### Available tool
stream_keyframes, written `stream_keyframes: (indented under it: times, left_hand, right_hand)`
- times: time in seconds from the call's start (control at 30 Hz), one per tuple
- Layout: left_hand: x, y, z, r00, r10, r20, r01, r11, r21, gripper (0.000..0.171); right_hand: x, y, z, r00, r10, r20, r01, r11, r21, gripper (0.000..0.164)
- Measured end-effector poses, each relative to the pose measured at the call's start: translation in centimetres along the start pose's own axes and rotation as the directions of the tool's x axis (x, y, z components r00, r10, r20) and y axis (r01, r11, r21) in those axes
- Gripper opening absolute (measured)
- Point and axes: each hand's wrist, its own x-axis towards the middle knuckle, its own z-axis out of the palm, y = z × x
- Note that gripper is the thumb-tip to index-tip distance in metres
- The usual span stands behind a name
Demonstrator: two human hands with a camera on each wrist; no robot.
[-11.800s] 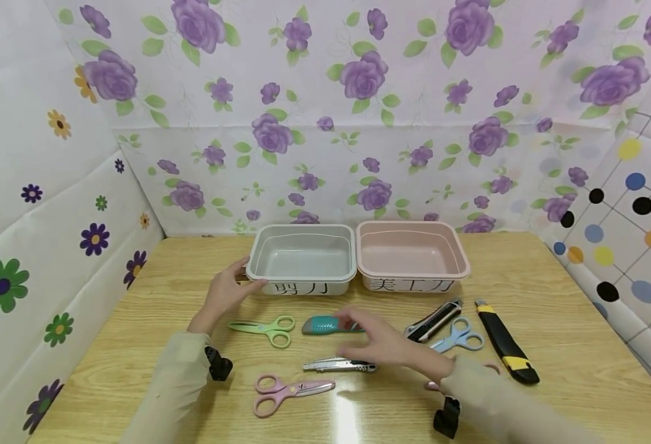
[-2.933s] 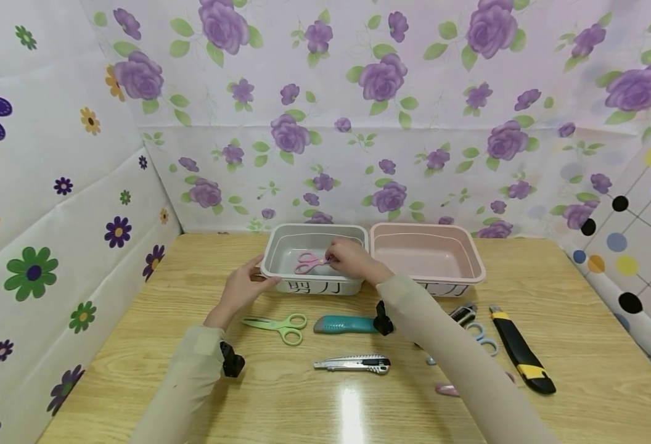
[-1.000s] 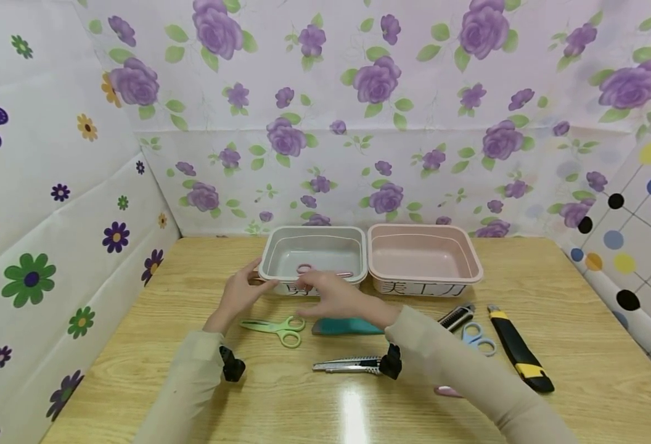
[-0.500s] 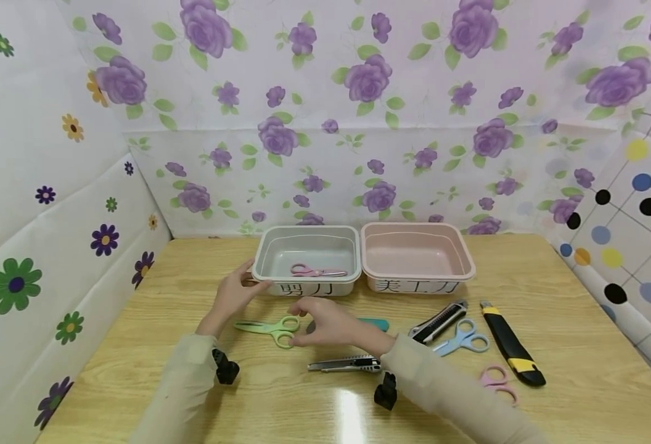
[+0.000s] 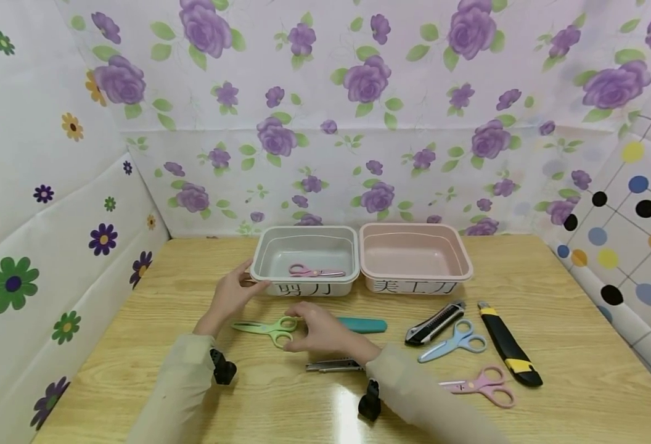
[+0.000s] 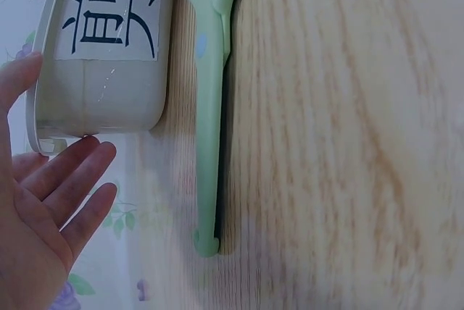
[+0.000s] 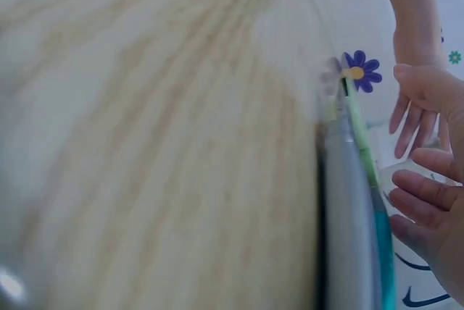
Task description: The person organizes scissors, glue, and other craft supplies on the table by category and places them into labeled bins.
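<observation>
My left hand point(image 5: 230, 301) touches the left front corner of the grey bin point(image 5: 289, 281). In the left wrist view its thumb meets the rim, with the other fingers loosely straight beside the bin's end. Pink-handled scissors point(image 5: 317, 273) lie inside that bin. Over the handle loops of the green scissors point(image 5: 272, 328) hovers my right hand point(image 5: 322, 330), thumb and fingers spread around them with nothing gripped. A teal utility knife point(image 5: 364, 325) is partly covered by this hand, and a silver utility knife point(image 5: 331, 365) pokes out from under the wrist.
A pink bin point(image 5: 414, 286) stands against the grey one. To the right lie a black-and-silver utility knife point(image 5: 435, 323), blue scissors point(image 5: 458, 339), a black-and-yellow utility knife point(image 5: 508, 345) and another pair of pink scissors point(image 5: 483, 383). Floral cloth point(image 5: 325, 160) hangs behind.
The pink scissors from the table's front were lowered into the grey bin and released by my right hand. That hand then came back toward the green scissors; my left stayed at the bin's corner.
</observation>
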Motion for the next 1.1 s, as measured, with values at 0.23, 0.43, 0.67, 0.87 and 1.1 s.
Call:
stream_keyframes:
  times: [0.23,0.43,0.67,0.87,1.1]
  left_hand:
    - [0.0,0.0,0.0,1.000,0.004,-0.001,-0.004,1.000,0.016,0.077]
    - [0.1,0.0,0.0,1.000,0.014,-0.002,-0.014,1.000,0.017,0.076]
    - [0.1,0.0,0.1,1.000,0.010,-0.010,-0.010,1.000,0.009,0.078]
    - [0.1,-0.1,0.0,1.000,0.012,-0.012,-0.012,1.000,0.014,0.077]
    - [0.0,-0.1,0.0,1.000,0.016,-0.011,-0.015,1.000,0.020,0.074]
  right_hand:
    - [0.5,0.7,1.1,1.000,-0.007,-0.009,0.007,0.998,-0.068,0.062]
    - [1.0,0.5,1.1,0.999,0.030,0.026,-0.026,0.991,-0.130,0.064]
    - [1.6,0.5,1.2,0.997,0.041,0.065,-0.027,0.977,-0.209,0.070]
    - [1.9,0.7,1.5,0.998,0.005,0.069,0.012,0.968,-0.251,0.070]
    - [2.2,0.4,1.4,0.997,0.011,0.077,0.009,0.967,-0.256,0.063]
